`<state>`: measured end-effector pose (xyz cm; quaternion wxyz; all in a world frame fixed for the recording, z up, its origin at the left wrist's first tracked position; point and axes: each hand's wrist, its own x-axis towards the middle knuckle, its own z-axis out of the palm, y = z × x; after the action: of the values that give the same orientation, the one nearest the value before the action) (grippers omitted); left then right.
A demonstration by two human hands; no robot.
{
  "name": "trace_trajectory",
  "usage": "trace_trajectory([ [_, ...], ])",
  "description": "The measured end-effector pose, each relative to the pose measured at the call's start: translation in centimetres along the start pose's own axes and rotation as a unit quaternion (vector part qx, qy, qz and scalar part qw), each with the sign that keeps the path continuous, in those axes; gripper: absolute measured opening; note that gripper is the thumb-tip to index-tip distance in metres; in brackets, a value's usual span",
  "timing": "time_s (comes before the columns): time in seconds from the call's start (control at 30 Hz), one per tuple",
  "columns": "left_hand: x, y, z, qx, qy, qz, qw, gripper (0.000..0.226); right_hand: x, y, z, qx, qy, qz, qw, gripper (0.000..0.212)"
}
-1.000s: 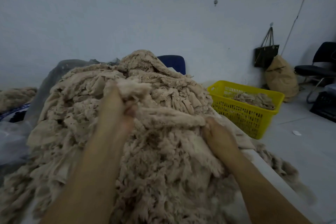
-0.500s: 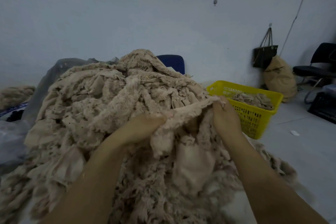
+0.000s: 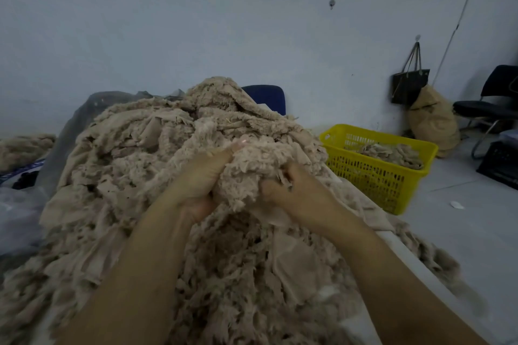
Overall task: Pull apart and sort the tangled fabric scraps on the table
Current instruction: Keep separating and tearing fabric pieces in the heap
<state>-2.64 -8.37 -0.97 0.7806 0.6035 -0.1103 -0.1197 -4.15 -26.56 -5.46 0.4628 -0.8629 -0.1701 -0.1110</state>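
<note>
Head view, left hand [image 3: 201, 176] and right hand [image 3: 297, 190] both gripping one fuzzy clump [image 3: 249, 173], atop beige scrap pile [image 3: 126, 165]

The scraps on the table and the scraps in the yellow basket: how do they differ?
The table scraps form a tall, wide heap; the basket scraps are a small, low clump. The left hand and right hand grip the table scraps; nothing touches the basket scraps. Both are beige, frayed fabric.
</note>
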Motion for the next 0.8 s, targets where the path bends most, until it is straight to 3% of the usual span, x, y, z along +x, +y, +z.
trace_trajectory([
  [0.1, -0.4, 0.4, -0.2, -0.046, -0.006, 0.004, 0.999, 0.04, -0.2, 1.4, 0.6, -0.085, -0.002, 0.0, 0.996, 0.028],
  [0.2, -1.0, 1.1, -3.0, -0.156, 0.041, 0.053, 0.985, 0.024, -1.1, 5.8, -1.9, -0.194, 0.037, 0.159, 0.967, 0.041],
  [0.27, -0.8, 1.3, -4.3, -0.131, 0.099, 0.084, 0.983, 0.003, -1.9, 7.2, -2.9, -0.084, 0.13, 0.26, 0.953, 0.047],
  [0.3, -0.4, 0.9, -4.1, -0.064, 0.116, 0.082, 0.988, 0.011, -1.8, 7.1, -2.7, -0.006, 0.172, 0.27, 0.947, 0.052],
  [0.37, 0.1, -0.7, -2.5, 0.051, 0.113, 0.051, 0.991, 0.016, -0.9, 5.5, -1.8, 0.141, 0.166, 0.253, 0.943, 0.059],
  [0.43, 0.1, -2.1, -0.6, 0.063, 0.076, -0.005, 0.995, 0.019, -0.1, 3.6, -0.9, 0.315, 0.138, 0.206, 0.916, 0.057],
  [0.5, 0.0, -2.9, 0.7, 0.082, 0.067, -0.035, 0.994, 0.037, 0.5, 2.0, -0.9, 0.413, 0.129, 0.165, 0.886, 0.049],
  [0.63, -0.1, -3.6, 3.0, 0.175, -0.001, 0.002, 0.985, 0.052, 0.5, 0.6, -1.2, 0.442, 0.137, 0.129, 0.877, 0.037],
  [0.73, 0.1, -3.7, 4.4, 0.199, -0.05, 0.011, 0.979, 0.036, 0.5, 0.2, -0.7, 0.403, 0.16, 0.128, 0.892, 0.027],
  [0.8, 0.4, -3.5, 4.7, 0.158, -0.034, 0.003, 0.987, 0.027, 0.5, 0.3, -0.8, 0.381, 0.168, 0.134, 0.899, 0.023],
])
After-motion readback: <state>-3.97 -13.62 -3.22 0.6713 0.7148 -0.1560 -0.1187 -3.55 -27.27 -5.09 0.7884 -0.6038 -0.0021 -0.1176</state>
